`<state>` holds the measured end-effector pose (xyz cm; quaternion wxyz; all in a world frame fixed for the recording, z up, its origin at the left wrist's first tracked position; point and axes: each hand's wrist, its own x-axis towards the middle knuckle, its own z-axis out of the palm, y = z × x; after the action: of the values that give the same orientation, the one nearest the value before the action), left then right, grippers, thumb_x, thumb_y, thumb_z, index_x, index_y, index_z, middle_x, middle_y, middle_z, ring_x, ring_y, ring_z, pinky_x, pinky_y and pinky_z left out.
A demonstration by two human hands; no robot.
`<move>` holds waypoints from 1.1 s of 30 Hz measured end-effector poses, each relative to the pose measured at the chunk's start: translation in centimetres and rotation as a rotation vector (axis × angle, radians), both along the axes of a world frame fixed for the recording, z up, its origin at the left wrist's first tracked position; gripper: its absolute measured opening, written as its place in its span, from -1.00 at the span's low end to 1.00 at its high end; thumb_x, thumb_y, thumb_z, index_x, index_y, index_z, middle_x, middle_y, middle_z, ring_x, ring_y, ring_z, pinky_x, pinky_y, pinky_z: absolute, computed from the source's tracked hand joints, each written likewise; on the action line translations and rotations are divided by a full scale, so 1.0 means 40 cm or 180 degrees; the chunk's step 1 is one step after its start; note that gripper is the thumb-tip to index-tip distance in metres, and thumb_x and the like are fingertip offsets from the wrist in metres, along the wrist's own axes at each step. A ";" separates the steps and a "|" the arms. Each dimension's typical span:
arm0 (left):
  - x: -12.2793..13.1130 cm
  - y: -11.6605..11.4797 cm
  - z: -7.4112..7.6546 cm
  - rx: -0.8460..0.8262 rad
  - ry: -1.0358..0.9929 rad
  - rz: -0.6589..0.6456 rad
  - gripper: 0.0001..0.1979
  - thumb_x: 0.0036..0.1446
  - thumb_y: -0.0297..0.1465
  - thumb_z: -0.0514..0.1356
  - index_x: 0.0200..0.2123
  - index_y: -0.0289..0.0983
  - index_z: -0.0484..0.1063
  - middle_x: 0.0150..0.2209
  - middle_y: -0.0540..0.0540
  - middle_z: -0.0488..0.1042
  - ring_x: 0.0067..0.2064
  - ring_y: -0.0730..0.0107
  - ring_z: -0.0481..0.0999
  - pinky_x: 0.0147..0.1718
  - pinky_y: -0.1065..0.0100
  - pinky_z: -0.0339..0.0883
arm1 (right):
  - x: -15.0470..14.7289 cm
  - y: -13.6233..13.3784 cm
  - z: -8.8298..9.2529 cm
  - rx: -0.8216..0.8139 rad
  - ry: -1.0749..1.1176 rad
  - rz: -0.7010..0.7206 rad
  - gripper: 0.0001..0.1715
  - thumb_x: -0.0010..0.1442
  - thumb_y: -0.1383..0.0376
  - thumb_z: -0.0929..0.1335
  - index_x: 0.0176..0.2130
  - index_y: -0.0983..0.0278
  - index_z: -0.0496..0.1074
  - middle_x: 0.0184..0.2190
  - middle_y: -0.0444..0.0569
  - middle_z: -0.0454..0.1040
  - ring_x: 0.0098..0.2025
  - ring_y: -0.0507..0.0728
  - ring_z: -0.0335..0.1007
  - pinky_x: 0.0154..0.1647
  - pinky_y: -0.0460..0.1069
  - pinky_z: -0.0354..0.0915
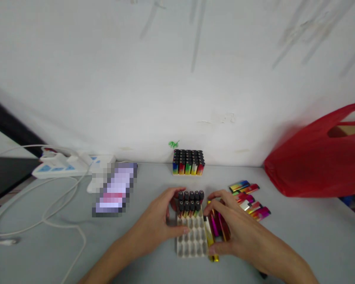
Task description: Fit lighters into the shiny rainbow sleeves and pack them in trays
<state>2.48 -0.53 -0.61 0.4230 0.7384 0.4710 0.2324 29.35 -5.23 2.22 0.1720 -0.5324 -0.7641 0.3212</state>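
Note:
A pale tray of small pockets (192, 236) lies on the table, its far rows filled with upright black-topped lighters (191, 205) and its nearer pockets bare. My left hand (159, 217) is closed on the tray's left side, thumb across the pockets and fingers by the far lighters. Along the tray's right edge, my right hand (227, 225) curls around a yellow lighter (209, 232), fingertips at its far end and thumb near its lower end. Purple and red lighters (215, 225) show beneath this palm, partly hidden.
A full block of lighters (188, 163) stands against the wall. Several loose shiny lighters (248, 199) lie right of the tray. A red bag (313, 161) rests at the right; a phone (115, 189), power strip (73, 163) and white cable (44, 221) are at the left.

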 end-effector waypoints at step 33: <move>-0.001 -0.004 -0.001 0.0052 0.0012 -0.0019 -0.11 0.00 -0.39 0.56 0.36 -0.09 0.31 0.03 -0.04 0.51 -0.18 0.25 0.42 -0.14 0.28 0.32 | -0.026 0.023 -0.014 -0.0404 0.1204 -0.0493 -0.83 0.28 0.28 0.53 -0.20 0.17 0.47 -0.40 -0.20 0.42 -0.37 0.11 0.34 -0.37 -0.01 0.22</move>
<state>2.44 -0.67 -0.66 0.4168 0.7437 0.4676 0.2336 28.29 -4.29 1.68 0.3026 -0.5295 -0.6532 0.4487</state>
